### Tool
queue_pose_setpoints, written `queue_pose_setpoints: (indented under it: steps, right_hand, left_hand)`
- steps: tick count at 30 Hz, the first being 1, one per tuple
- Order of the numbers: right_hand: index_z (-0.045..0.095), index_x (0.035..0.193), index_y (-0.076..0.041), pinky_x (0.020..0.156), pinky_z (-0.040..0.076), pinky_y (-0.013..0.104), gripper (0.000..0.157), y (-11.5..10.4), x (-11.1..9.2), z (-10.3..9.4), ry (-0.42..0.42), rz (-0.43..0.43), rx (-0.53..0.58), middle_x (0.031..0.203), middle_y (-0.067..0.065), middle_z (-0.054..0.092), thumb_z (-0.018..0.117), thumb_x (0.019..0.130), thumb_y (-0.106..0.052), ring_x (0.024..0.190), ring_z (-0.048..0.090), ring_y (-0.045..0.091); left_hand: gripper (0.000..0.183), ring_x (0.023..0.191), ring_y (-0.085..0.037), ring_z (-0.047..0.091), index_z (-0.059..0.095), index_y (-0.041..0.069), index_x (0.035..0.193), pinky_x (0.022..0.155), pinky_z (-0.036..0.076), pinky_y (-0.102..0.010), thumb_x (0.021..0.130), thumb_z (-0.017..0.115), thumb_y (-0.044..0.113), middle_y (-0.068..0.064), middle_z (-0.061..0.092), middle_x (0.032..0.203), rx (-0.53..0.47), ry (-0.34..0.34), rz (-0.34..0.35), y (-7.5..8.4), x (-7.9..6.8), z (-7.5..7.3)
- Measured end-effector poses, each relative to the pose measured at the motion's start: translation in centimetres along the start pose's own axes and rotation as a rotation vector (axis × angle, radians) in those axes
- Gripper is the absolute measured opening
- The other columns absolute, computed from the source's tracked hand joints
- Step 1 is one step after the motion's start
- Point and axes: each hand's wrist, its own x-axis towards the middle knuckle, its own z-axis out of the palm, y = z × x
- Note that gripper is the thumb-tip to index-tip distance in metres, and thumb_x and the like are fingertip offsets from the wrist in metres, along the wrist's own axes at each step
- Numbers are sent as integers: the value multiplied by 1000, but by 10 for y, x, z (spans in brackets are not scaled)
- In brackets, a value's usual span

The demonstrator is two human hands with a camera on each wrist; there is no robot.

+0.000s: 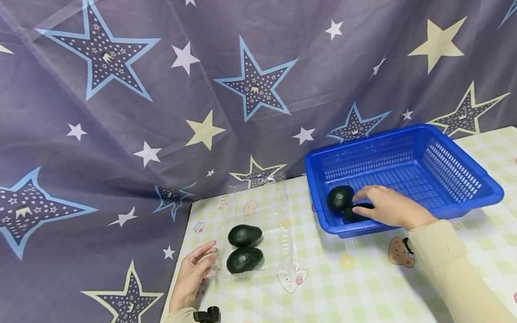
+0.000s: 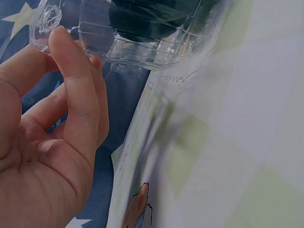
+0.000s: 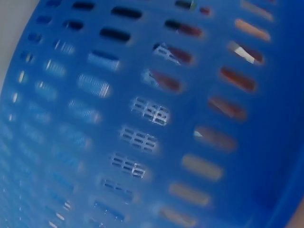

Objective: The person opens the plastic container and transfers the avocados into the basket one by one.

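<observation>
In the head view my right hand (image 1: pixel 389 206) reaches over the near side of a blue plastic basket (image 1: pixel 468 161). Its thumb and fingers curl at a dark green avocado (image 1: pixel 352 217), partly hidden under them. A second avocado (image 1: pixel 340 198) lies against that one in the basket's left corner. My left hand (image 1: pixel 192 275) pinches the left edge of a clear plastic clamshell box (image 1: pixel 281 249), which stands with its lid (image 1: pixel 257 202) folded back. Two avocados, a far one (image 1: pixel 244 235) and a near one (image 1: pixel 244 260), lie side by side in its left half. In the left wrist view, bent fingers (image 2: pixel 71 80) meet the box's corner.
A checked tablecloth (image 1: pixel 329 288) with cartoon prints covers the table. Behind it hangs a dark star-patterned curtain (image 1: pixel 274 134). The basket's slotted wall (image 3: pixel 137 137) fills the right wrist view, blurred. A black wrist strap (image 1: pixel 207 316) sits on the left sleeve.
</observation>
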Motion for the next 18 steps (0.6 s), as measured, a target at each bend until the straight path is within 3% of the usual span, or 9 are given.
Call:
queue_pose_setpoints:
  steps: [7, 18]
  right_hand:
    - [59, 133, 3, 109, 36, 62, 43, -16, 10, 7, 112, -70, -43, 136, 27, 55, 64, 98, -22, 132, 45, 47]
    - [54, 137, 1, 105, 45, 50, 48, -53, 32, 26, 198, -199, -47, 130, 19, 56, 66, 96, -21, 124, 52, 34]
  left_hand:
    - [45, 59, -6, 57, 58, 10, 138, 42, 34, -21, 95, 67, 13, -19, 59, 131, 1, 2, -15, -2, 0, 0]
    - [44, 58, -6, 56, 58, 11, 139, 43, 35, -22, 95, 67, 15, -18, 58, 131, 10, -2, -11, -2, 3, 0]
